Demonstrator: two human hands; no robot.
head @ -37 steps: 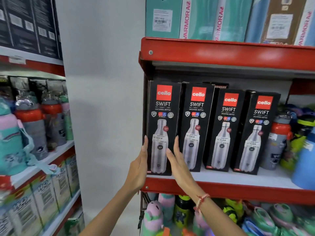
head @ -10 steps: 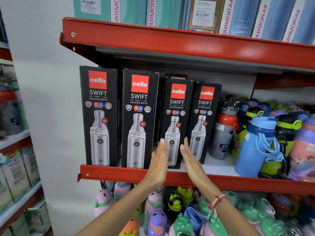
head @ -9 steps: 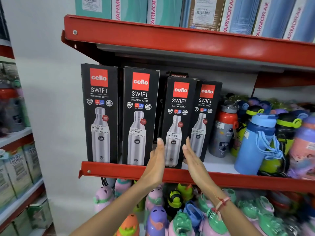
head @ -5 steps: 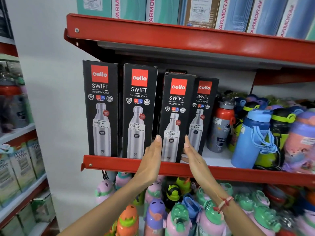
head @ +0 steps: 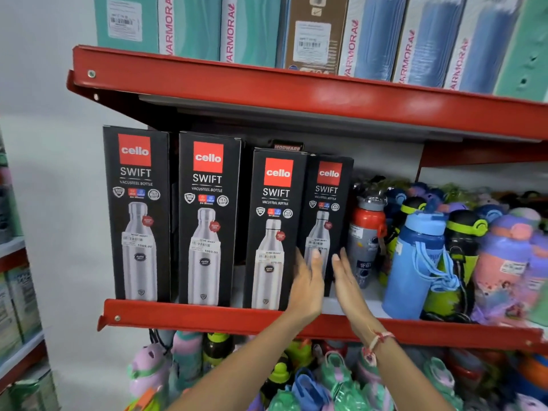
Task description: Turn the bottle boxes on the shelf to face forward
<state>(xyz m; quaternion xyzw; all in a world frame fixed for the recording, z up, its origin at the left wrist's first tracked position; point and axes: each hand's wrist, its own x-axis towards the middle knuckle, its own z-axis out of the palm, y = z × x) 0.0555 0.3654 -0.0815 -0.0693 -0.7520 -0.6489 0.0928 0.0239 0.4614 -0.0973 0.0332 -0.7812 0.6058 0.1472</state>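
Here, four black Cello Swift bottle boxes stand upright in a row on the red metal shelf [head: 189, 317]. The first box [head: 137, 215] at the left end and the second box [head: 207, 222] beside it show their printed fronts squarely. The third box [head: 274, 229] also faces forward, close to the shelf's front lip. The fourth box [head: 326, 209] sits a little further back, its front turned slightly toward the left, its left edge hidden behind the third box.

Two bare hands reach up from below toward that fourth box. The left hand [head: 307, 284] is raised with its palm turned to the right, fingers straight and held together, lying over the seam between the third and fourth boxes near their lower halves. The right hand [head: 345, 277] is raised opposite it, palm turned to the left, fingers straight and together, at the fourth box's right lower edge. The palms face each other with a narrow gap between them; whether either hand presses on the cardboard cannot be told. A red and white thread band [head: 378, 341] circles the right wrist.

Right of the boxes stand a grey bottle with a red top [head: 366, 232] and a blue bottle with a strap [head: 415, 262], among many coloured children's bottles. Above, tall Varmora boxes [head: 367, 37] line the upper shelf.
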